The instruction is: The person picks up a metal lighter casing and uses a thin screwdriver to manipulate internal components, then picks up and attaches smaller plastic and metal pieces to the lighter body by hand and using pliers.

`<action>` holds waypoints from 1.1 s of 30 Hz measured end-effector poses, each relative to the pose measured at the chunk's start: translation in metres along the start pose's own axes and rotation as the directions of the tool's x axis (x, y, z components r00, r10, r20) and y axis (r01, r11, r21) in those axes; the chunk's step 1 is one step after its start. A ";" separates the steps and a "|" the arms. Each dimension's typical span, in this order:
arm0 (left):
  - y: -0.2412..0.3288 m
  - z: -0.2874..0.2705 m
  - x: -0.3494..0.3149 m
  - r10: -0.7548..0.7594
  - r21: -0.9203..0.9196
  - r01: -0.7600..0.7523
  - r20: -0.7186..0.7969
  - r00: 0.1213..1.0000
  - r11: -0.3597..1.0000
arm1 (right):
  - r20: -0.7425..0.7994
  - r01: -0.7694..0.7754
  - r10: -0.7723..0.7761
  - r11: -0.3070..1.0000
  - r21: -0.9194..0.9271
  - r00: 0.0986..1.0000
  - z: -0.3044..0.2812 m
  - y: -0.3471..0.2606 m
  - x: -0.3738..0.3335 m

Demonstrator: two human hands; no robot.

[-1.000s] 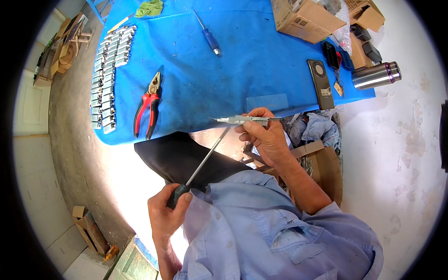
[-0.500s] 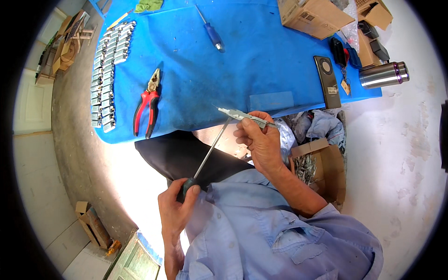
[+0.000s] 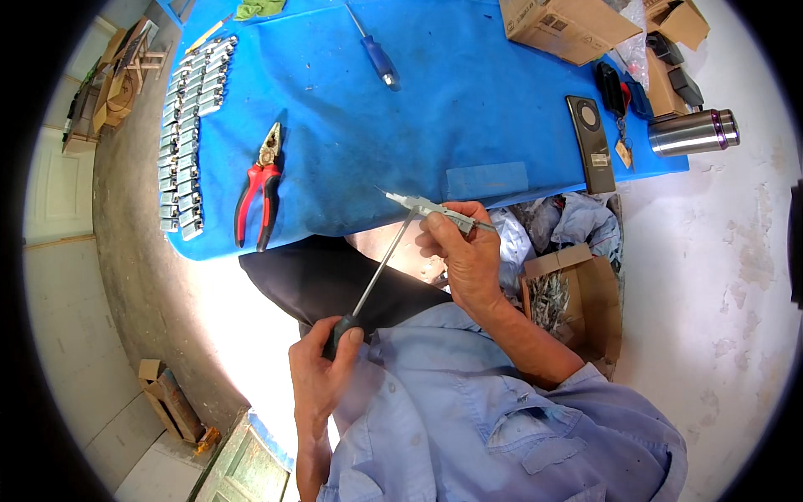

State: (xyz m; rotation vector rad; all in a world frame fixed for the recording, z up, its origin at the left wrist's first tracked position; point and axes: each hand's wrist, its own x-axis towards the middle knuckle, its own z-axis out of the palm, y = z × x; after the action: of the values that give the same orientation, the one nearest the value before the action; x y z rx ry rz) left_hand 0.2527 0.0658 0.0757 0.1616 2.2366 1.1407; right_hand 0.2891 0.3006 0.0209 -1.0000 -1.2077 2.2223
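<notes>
Left grip (image 3: 322, 368) clasping dark-handled screwdriver (image 3: 381, 266), right grip (image 3: 470, 266) pinching slim, pale-grey, narrow-tipped part (image 3: 422, 206)

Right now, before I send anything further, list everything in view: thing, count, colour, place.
Dark-handled screwdriver: 1, silver shaft, held at centre
Metal part: 1, grey, held at centre
Pliers: 1, red-black, table left
Small metal pieces: dozens, silver, left edge
Blue-handled screwdriver: 1, blue, far middle
Green cloth: 1, green, far left
Phone: 1, dark, table right
Tagged key bunch: 1, mixed, right of phone
Flask: 1, silver, right end
Cardboard boxes: several, brown, far right
Tablecloth: 1, blue, over table
Open carton: 1, brown, below right
Floor carton: 1, brown, lower left
Shirt: 1, blue, lower centre
Left grip: 1, bare, on screwdriver handle
Right grip: 1, bare, on metal part
</notes>
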 end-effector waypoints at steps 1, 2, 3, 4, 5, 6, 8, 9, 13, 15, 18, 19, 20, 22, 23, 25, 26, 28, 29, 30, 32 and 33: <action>0.002 0.001 0.000 0.008 0.032 -0.008 -0.010 1.000 0.999 | -0.003 0.010 -0.010 1.000 0.004 1.000 0.000 0.001 0.001; 0.007 0.002 -0.002 0.017 0.063 -0.015 -0.020 1.000 0.998 | -0.006 0.019 -0.019 1.000 0.007 1.000 0.000 0.002 0.001; 0.010 0.005 -0.003 0.026 0.095 -0.023 -0.029 0.999 0.995 | -0.001 0.035 -0.035 0.999 -0.003 0.999 -0.001 0.003 0.002; 0.014 0.009 -0.005 0.071 0.121 -0.063 -0.061 0.996 0.991 | 0.004 0.052 -0.052 0.999 -0.014 0.999 -0.001 0.004 0.002; 0.017 0.015 -0.007 0.116 0.148 -0.102 -0.091 0.989 0.984 | 0.009 0.068 -0.068 0.997 -0.024 0.998 -0.002 0.006 0.003; 0.020 0.018 -0.009 0.161 0.176 -0.138 -0.121 0.980 0.975 | 0.013 0.089 -0.088 0.995 -0.040 0.996 -0.002 0.007 0.003; 0.017 0.024 -0.010 0.149 0.156 -0.134 -0.092 0.985 0.979 | 0.022 0.129 -0.128 0.989 -0.071 0.992 -0.003 0.010 0.002; 0.016 0.025 -0.010 0.145 0.147 -0.133 -0.076 0.987 0.980 | 0.028 0.137 -0.136 0.989 -0.056 0.990 -0.003 0.012 0.003; 0.015 0.023 -0.010 0.036 -0.006 -0.035 0.046 0.998 0.999 | 0.059 0.183 -0.181 0.982 -0.038 0.982 -0.005 0.019 0.007; 0.004 0.015 -0.007 -0.086 -0.195 0.123 0.189 0.978 0.973 | 0.078 0.198 -0.193 0.978 -0.062 0.978 -0.006 0.019 0.009; 0.004 0.007 0.000 -0.163 -0.446 0.351 0.406 0.899 0.823 | 0.106 0.212 -0.201 0.972 -0.101 0.974 -0.009 0.016 0.011; 0.003 0.004 0.002 -0.184 -0.440 0.385 0.434 0.882 0.811 | 0.118 0.228 -0.215 0.968 -0.104 0.969 -0.010 0.015 0.011; 0.001 0.001 0.003 -0.204 -0.433 0.419 0.460 0.864 0.798 | 0.130 0.244 -0.229 0.964 -0.107 0.965 -0.011 0.015 0.012; 0.004 0.000 0.004 -0.192 -0.373 0.360 0.417 0.888 0.855 | 0.126 0.235 -0.229 0.971 -0.042 0.965 -0.013 0.019 0.015; 0.009 0.003 0.003 -0.150 -0.309 0.264 0.349 0.925 0.914 | 0.125 0.231 -0.228 0.973 -0.009 0.966 -0.013 0.020 0.015; 0.015 0.003 0.003 -0.098 -0.152 0.136 0.235 0.967 0.979 | 0.127 0.232 -0.229 0.973 -0.013 0.965 -0.014 0.018 0.016; 0.018 0.001 0.003 -0.094 -0.064 0.108 0.184 0.978 0.992 | 0.129 0.233 -0.229 0.972 -0.016 0.965 -0.015 0.017 0.016; 0.023 -0.001 0.001 -0.089 0.045 0.084 0.118 0.989 0.995 | 0.124 0.224 -0.211 0.970 -0.095 0.969 -0.014 0.013 0.015; 0.026 -0.001 -0.001 -0.093 0.066 0.087 0.102 0.990 0.994 | 0.122 0.218 -0.203 0.967 -0.134 0.972 -0.014 0.011 0.015; 0.029 -0.001 -0.002 -0.098 0.085 0.090 0.087 0.991 0.992 | 0.132 0.256 -0.234 0.949 -0.187 0.963 -0.015 0.012 0.015; 0.036 -0.001 -0.006 0.025 0.160 -0.028 0.022 0.999 0.987 | 0.158 0.327 -0.292 0.899 -0.289 0.943 -0.019 0.015 0.017; 0.038 -0.002 -0.008 0.087 0.201 -0.084 -0.008 0.996 0.976 | 0.166 0.341 -0.303 0.890 -0.303 0.938 -0.019 0.013 0.016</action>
State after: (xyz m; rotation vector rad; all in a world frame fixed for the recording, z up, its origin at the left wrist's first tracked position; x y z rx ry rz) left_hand 0.2519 0.0850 0.1099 0.3349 2.3775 0.9607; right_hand 0.2926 0.3140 -0.0031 -0.7234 -1.7026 1.8749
